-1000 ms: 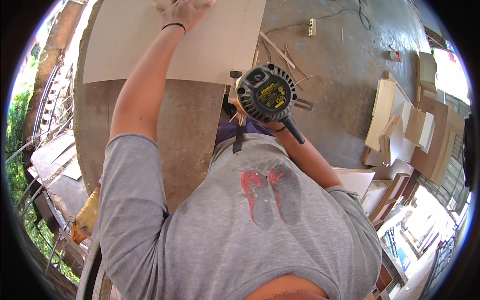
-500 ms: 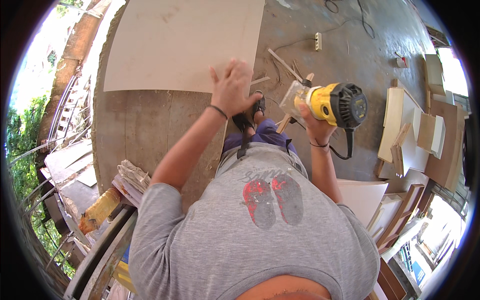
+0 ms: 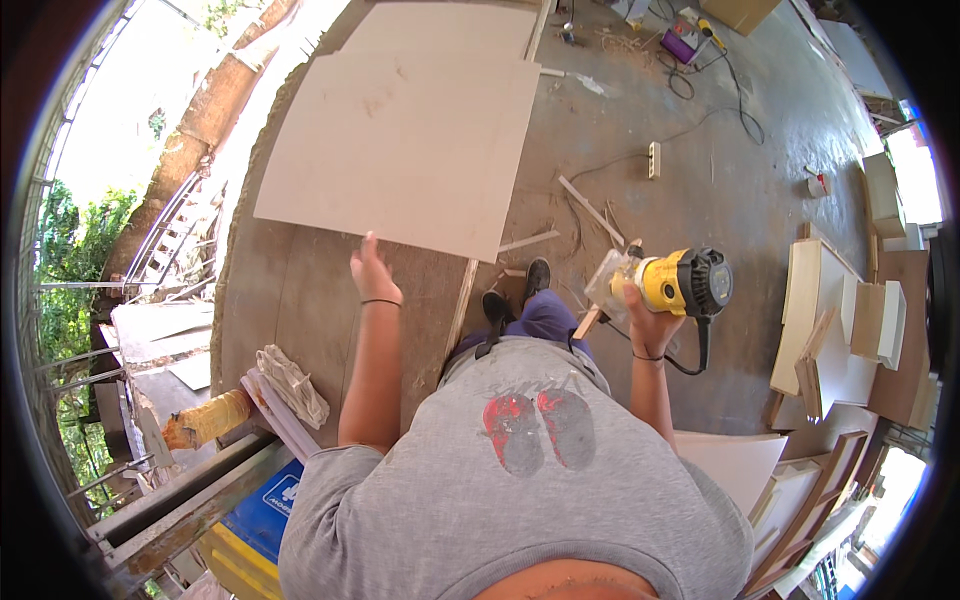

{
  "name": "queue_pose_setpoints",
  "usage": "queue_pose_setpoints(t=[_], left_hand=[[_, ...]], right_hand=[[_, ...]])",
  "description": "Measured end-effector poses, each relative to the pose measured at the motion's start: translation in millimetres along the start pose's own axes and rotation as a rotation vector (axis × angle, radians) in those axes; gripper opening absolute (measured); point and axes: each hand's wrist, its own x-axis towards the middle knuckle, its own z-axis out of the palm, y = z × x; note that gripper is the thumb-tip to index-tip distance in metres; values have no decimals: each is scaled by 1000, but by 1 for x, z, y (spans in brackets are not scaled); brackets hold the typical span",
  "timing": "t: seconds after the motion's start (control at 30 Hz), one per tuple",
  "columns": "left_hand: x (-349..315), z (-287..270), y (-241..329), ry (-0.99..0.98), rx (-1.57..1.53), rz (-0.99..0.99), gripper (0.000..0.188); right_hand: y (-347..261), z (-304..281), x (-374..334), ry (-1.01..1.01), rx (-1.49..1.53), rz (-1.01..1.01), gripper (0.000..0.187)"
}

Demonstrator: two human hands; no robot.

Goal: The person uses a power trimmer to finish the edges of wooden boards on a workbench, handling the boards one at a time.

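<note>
Fingers of right hand [image 3: 650,322] partly lost behind the yellow-and-black power tool [image 3: 685,283] they grip; cord [image 3: 702,345] drops from its black end and passes out of sight behind the forearm. Tool held sideways over the floor [image 3: 740,200], right of the bench [image 3: 290,290]; clear base toward the bench, its detail hard to make out. Left hand [image 3: 375,275] open, empty, slightly blurred, at the near edge of a pale panel [image 3: 400,140]; contact cannot be told. Panel lies flat on bench, off-white, brown smudges toward its far part. Second sheet beyond, cut off above.
</note>
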Motion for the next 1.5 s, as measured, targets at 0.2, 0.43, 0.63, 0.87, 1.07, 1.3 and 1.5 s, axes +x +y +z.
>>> queue_pose_setpoints(t=[0.2, 0.43, 0.63, 0.87, 1.07, 1.3, 1.5], left_hand=[[49, -6, 30, -239, -240, -411, 44], [56, 10, 122, -396, -261, -118, 27], [99, 45, 218, -388, -261, 111, 31], [75, 120, 367, -451, 316, 197, 38], [95, 119, 389, -430, 290, 122, 57], [51, 131, 406, -376, 281, 194, 47], [34, 164, 384, -370, -10, 266, 38]], right_hand=[[-1, -14, 21, 80, 9, 9, 64], [7, -39, 50, 131, -14, -21, 66], [20, -48, 74, 185, 36, 31, 66], [49, -73, 110, 208, 23, 78, 70], [71, -99, 148, 225, 29, 108, 73], [84, -141, 212, 303, -34, 51, 64], [97, -166, 252, 345, -76, 81, 72]])
